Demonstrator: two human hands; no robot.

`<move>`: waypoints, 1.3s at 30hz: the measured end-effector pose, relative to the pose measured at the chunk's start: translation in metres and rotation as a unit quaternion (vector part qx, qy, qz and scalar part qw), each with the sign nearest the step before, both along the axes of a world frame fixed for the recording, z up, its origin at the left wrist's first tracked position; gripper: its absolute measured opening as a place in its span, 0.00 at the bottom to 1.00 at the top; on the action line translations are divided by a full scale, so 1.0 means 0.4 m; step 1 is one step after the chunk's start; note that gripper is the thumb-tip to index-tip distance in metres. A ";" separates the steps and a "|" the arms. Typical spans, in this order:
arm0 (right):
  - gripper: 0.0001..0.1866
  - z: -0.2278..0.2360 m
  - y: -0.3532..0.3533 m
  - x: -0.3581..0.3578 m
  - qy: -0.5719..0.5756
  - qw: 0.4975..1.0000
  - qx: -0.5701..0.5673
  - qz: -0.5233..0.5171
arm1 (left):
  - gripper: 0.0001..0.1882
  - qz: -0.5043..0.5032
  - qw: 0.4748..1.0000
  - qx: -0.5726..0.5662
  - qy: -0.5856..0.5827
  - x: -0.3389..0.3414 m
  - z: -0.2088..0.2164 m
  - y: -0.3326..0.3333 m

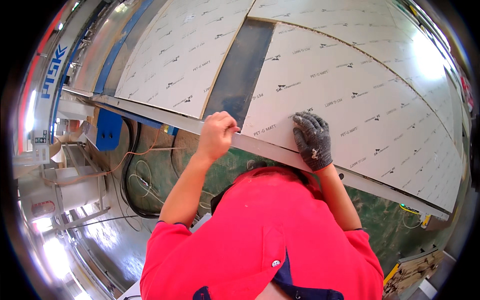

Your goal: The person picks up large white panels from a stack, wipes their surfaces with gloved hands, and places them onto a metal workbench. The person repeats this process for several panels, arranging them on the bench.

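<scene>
My left hand (216,134) is bare and curled into a fist over the near corner of the big white board (350,100), fingers pressed together and folded around the metal rail (165,119) that runs under the board's near edge. Just beyond my knuckles lies the dark gap (240,70) that parts this board from the second white board (175,55) further to my left.

To the right of that grip, my right hand (314,140) wears a grey knit glove and lies flat on the board's face, fingers spread and pointing away from me, palm close to the near edge.

The board lies flat on the machine bed, beyond both hands. I judge it stiff but thin, likely to flex if lifted from one end, and heavy for its thickness. Its protective film looks smooth, so a bare palm could slide on it; the knit glove should bite better. I would take it by the edges, one hand at the corner and one further along, never by the face alone. The corners look easiest to chip.

Its long axis runs from my left grip away to the far right, following the rail, and its short side points away from me
</scene>
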State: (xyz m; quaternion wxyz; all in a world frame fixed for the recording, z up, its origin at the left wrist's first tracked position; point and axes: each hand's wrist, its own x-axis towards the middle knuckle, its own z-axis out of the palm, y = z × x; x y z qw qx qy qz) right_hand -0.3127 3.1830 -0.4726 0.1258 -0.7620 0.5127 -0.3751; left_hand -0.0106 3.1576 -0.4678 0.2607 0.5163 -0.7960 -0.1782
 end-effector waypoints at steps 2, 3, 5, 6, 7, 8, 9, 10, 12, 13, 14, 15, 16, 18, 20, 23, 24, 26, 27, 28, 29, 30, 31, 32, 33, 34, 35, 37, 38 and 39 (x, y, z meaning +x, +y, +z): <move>0.13 -0.010 -0.002 -0.003 -0.001 1.000 -0.007 -0.003 | 0.07 0.041 0.998 0.032 0.031 0.017 0.013 -0.019; 0.13 -0.009 -0.002 -0.003 -0.001 1.000 -0.010 -0.005 | 0.08 0.067 0.995 0.051 0.043 0.020 0.025 -0.025; 0.13 -0.008 0.000 -0.002 -0.004 1.000 -0.012 -0.008 | 0.13 0.112 0.986 0.095 0.074 0.020 0.036 -0.034; 0.14 -0.004 0.001 -0.002 -0.002 1.000 -0.010 -0.005 | 0.16 0.119 0.987 0.091 0.061 0.019 0.025 -0.039; 0.14 0.002 0.002 0.000 -0.001 1.000 -0.008 -0.003 | 0.18 0.126 0.987 0.086 0.049 0.017 0.008 -0.046; 0.14 0.006 0.002 -0.002 0.002 1.000 -0.005 -0.002 | 0.21 0.133 0.987 0.083 0.038 0.006 0.006 -0.052; 0.15 -0.001 0.002 -0.007 -0.003 1.000 0.001 0.002 | 0.25 0.131 0.987 0.094 -0.001 -0.008 0.008 -0.052; 0.16 -0.001 0.002 -0.011 -0.002 1.000 0.006 0.000 | 0.25 0.134 0.984 0.114 0.017 -0.028 0.013 -0.056; 0.17 -0.002 0.005 -0.020 0.001 1.000 0.017 -0.001 | 0.26 0.140 0.976 0.157 0.055 -0.067 0.018 -0.062; 0.18 -0.003 0.011 -0.034 0.012 1.000 0.024 -0.004 | 0.26 0.140 0.970 0.190 0.051 -0.083 0.023 -0.071; 0.18 -0.003 0.016 -0.055 0.032 0.999 0.029 -0.032 | 0.26 0.133 0.979 0.153 0.031 -0.097 0.020 -0.075; 0.19 0.006 0.027 -0.082 0.055 0.996 0.033 -0.058 | 0.27 0.128 0.985 0.116 0.013 -0.107 0.017 -0.068; 0.19 0.009 0.037 -0.115 0.077 0.993 0.037 -0.084 | 0.27 0.123 0.989 0.078 -0.006 -0.116 0.013 -0.060; 0.19 -0.018 0.061 -0.223 0.110 0.978 0.001 -0.178 | 0.34 0.127 0.987 0.083 -0.050 -0.133 -0.014 -0.033; 0.20 -0.086 0.093 -0.416 0.202 0.935 -0.012 -0.292 | 0.38 0.136 0.984 0.067 -0.095 -0.152 -0.033 -0.017; 0.16 -0.214 0.235 -0.825 0.027 0.902 -0.068 -0.426 | 0.41 0.154 0.977 0.107 -0.098 -0.193 -0.028 -0.022; 0.18 -0.233 0.298 -0.959 0.106 0.842 0.049 -0.527 | 0.41 0.156 0.977 0.103 -0.097 -0.204 -0.028 -0.026; 0.31 -0.243 0.414 -1.101 0.249 0.743 0.122 -0.609 | 0.40 0.163 0.977 0.112 -0.075 -0.215 -0.040 -0.023; 0.34 -0.249 0.449 -1.123 0.275 0.711 0.179 -0.623 | 0.40 0.165 0.978 0.115 -0.063 -0.221 -0.047 -0.024; 0.37 -0.253 0.460 -1.136 0.297 0.672 0.234 -0.637 | 0.40 0.179 0.976 0.116 -0.051 -0.234 -0.051 -0.032; 0.39 -0.227 0.418 -1.094 0.306 0.640 0.254 -0.657 | 0.40 0.202 0.971 0.123 -0.040 -0.238 -0.059 -0.025; 0.41 -0.198 0.393 -1.037 0.315 0.605 0.274 -0.677 | 0.40 0.223 0.966 0.131 -0.028 -0.237 -0.067 -0.017; 0.42 -0.180 0.382 -1.003 0.311 0.593 0.285 -0.686 | 0.39 0.235 0.961 0.146 -0.009 -0.237 -0.074 -0.016; 0.43 -0.177 0.367 -0.991 0.305 0.582 0.297 -0.693 | 0.39 0.252 0.954 0.162 0.006 -0.235 -0.083 -0.007; 0.42 -0.235 0.395 -1.057 0.316 0.597 0.275 -0.684 | 0.39 0.263 0.949 0.172 0.022 -0.239 -0.088 -0.006; 0.41 -0.236 0.395 -1.062 0.335 0.608 0.277 -0.665 | 0.39 0.276 0.943 0.181 0.036 -0.240 -0.087 -0.011; 0.40 -0.257 0.407 -1.072 0.338 0.609 0.253 -0.672 | 0.38 0.298 0.923 0.237 0.061 -0.250 -0.069 -0.017; 0.39 -0.299 0.422 -1.092 0.331 0.627 0.184 -0.681 | 0.37 0.331 0.886 0.310 0.092 -0.276 0.009 -0.036; 0.39 -0.322 0.434 -1.096 0.321 0.641 0.138 -0.683 | 0.37 0.346 0.865 0.347 0.103 -0.285 0.033 -0.043; 0.39 -0.342 0.447 -1.100 0.310 0.653 0.093 -0.685 | 0.39 0.353 0.855 0.363 0.111 -0.289 0.037 -0.053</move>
